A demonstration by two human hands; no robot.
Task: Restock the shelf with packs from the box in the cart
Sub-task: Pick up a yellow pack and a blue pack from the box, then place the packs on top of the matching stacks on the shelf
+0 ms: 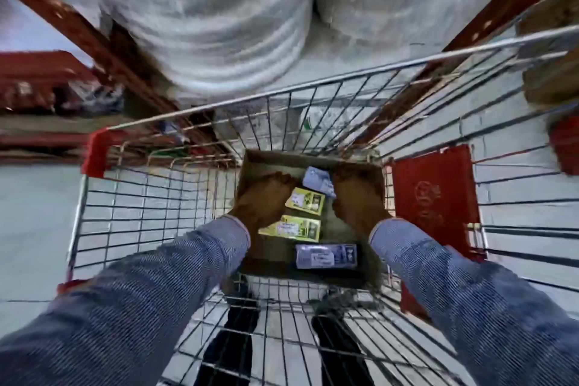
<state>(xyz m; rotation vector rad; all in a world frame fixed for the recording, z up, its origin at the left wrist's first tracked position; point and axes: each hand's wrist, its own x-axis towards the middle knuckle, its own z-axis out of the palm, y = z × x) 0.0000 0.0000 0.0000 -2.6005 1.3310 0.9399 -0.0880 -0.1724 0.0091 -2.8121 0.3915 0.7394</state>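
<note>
A brown cardboard box (250,163) sits in the wire cart (313,88). Inside lie two yellow-green packs (305,200) (291,228) and a purple pack (326,255) near me. Another purple pack (318,181) is tilted at the far end. Both my hands are down in the box. My left hand (261,200) rests against the left edge of the farther yellow-green pack. My right hand (355,197) touches the tilted purple pack. Motion blur hides the fingers of both hands, so neither grip is clear. The red-framed shelf (47,0) rises beyond the cart.
Large plastic-wrapped bundles (203,25) fill the shelf bay ahead. A red flap (435,204) hangs on the cart's right side and red corner guards (95,150) mark its rim. Brown goods (551,72) sit on the shelf at right. Tiled floor shows through the cart.
</note>
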